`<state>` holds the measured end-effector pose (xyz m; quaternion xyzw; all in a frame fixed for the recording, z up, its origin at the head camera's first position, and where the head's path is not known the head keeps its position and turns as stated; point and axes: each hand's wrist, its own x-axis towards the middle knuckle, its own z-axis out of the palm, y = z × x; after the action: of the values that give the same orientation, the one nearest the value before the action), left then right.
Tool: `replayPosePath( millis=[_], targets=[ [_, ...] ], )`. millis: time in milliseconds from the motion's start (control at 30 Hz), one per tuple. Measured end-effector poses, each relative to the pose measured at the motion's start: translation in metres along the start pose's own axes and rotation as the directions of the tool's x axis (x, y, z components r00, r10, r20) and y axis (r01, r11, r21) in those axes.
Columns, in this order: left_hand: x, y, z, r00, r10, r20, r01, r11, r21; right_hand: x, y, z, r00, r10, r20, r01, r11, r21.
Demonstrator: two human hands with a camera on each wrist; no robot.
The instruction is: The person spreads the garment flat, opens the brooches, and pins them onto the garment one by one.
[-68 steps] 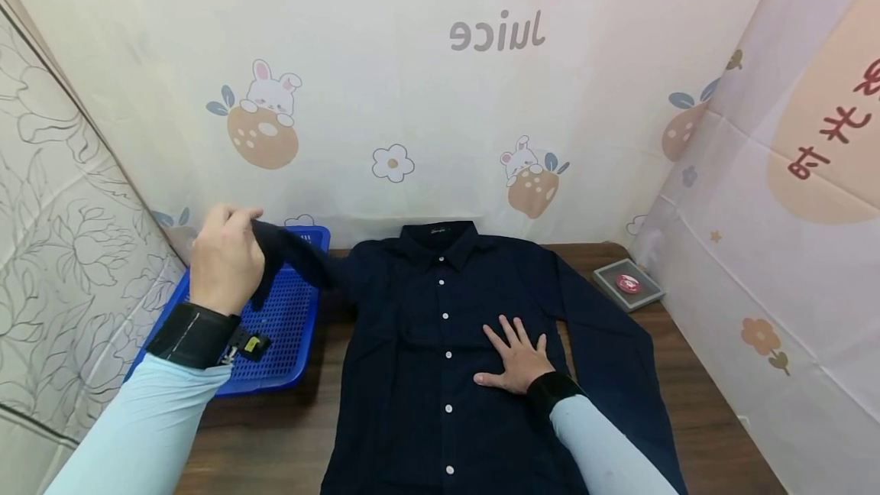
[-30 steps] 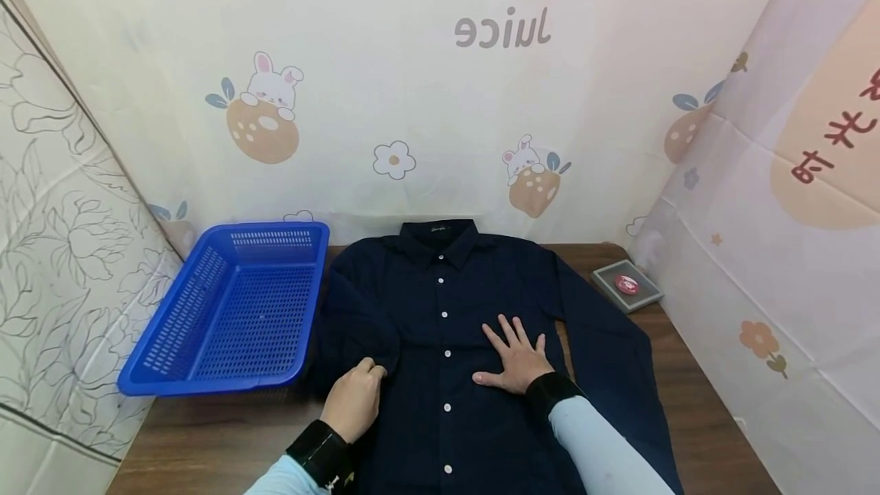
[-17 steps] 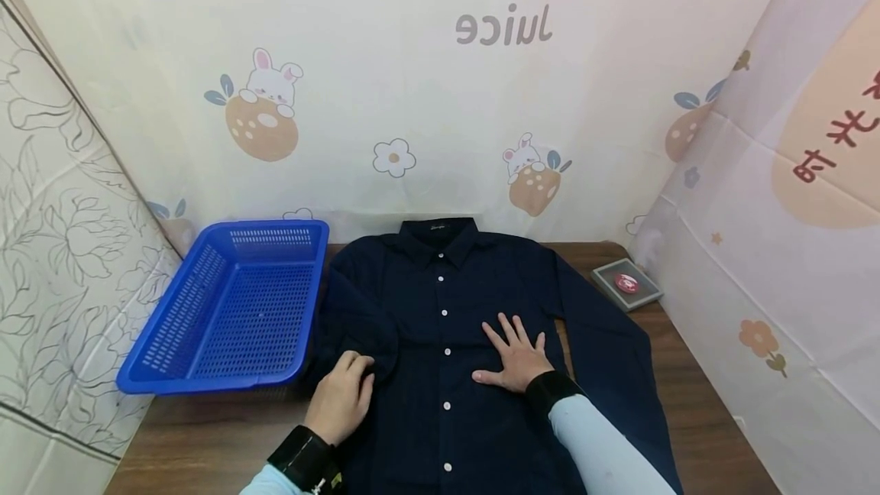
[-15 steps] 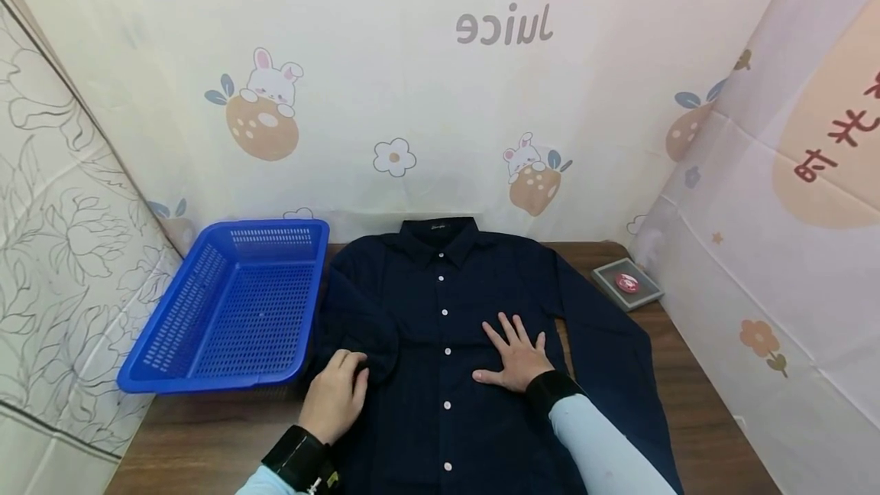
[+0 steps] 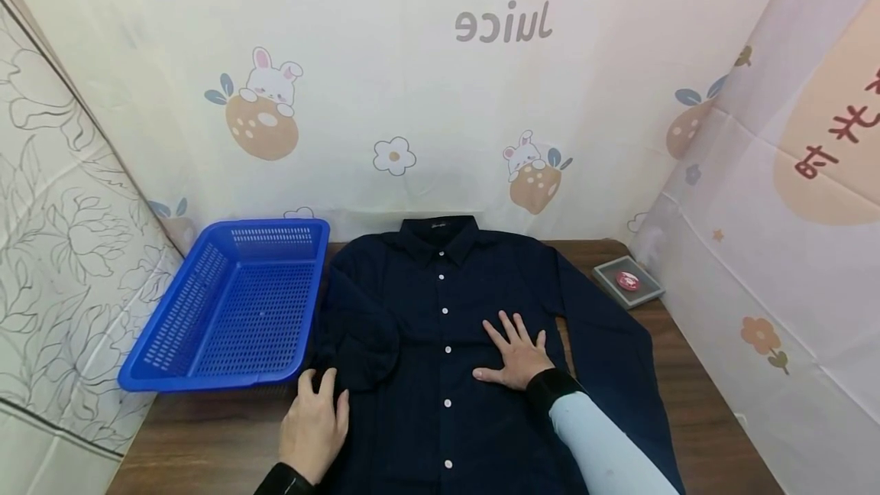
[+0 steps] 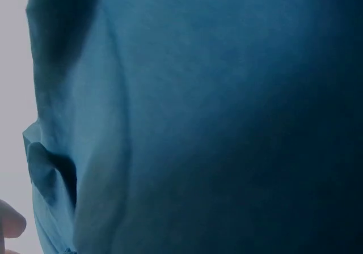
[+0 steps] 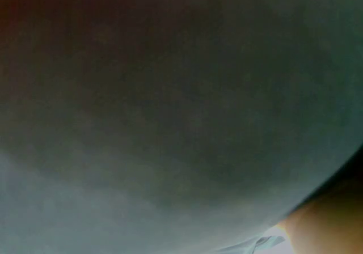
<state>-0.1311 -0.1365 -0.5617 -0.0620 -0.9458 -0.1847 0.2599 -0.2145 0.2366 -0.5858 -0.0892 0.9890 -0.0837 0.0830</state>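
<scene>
A dark navy shirt lies front up on the wooden surface, beside a blue basket. The right hand rests on its front, fingers spread; the left hand, fingers apart, is at the folded sleeve's lower edge.

Right wrist view. Dark cloth, out of focus, occupies nearly the whole field. Its tone grades from a reddish brown at upper left, through grey-green in the middle, to a paler blue-grey at lower left. The lower margin curves upward toward the right edge. Below this margin, in the lower right corner, lies an orange-brown shape — too blurred to identify. Between the two, at the bottom edge, appears a small bright patch — with fine grey-green detail, indistinct.
</scene>
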Motion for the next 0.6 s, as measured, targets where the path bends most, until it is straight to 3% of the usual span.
replayPosePath(
  millis=[100, 200, 267, 333, 433, 500, 600],
  targets=[
    [-0.002, -0.001, 0.003, 0.999, -0.042, 0.000, 0.042, 0.999, -0.025, 0.000, 0.000, -0.002, 1.000, 0.006, 0.013, -0.006, 1.000, 0.015],
    [-0.003, -0.004, 0.005, 0.984, -0.178, 0.027, 0.180, 0.979, -0.092, -0.001, -0.001, -0.002, 1.000, 0.016, 0.022, -0.016, 1.000, 0.018],
    [-0.002, -0.006, 0.007, 0.952, -0.299, 0.059, 0.304, 0.944, -0.130, -0.001, -0.001, -0.002, 1.000, 0.011, 0.014, -0.012, 1.000, 0.024],
    [-0.002, -0.009, 0.009, 0.907, -0.411, 0.086, 0.420, 0.894, -0.155, -0.001, -0.001, 0.000, 1.000, 0.012, 0.011, -0.012, 1.000, 0.022],
    [-0.002, -0.011, 0.009, 0.850, -0.512, 0.122, 0.526, 0.834, -0.169, 0.000, -0.001, 0.001, 1.000, 0.015, 0.017, -0.015, 1.000, 0.018],
    [-0.001, -0.013, 0.010, 0.832, -0.535, 0.148, 0.555, 0.808, -0.196, 0.000, 0.000, 0.002, 1.000, 0.020, 0.020, -0.020, 1.000, 0.012],
    [0.003, -0.013, 0.012, 0.828, -0.530, 0.183, 0.560, 0.790, -0.248, 0.000, 0.000, 0.001, 1.000, 0.025, 0.018, -0.025, 1.000, 0.007]
  ],
)
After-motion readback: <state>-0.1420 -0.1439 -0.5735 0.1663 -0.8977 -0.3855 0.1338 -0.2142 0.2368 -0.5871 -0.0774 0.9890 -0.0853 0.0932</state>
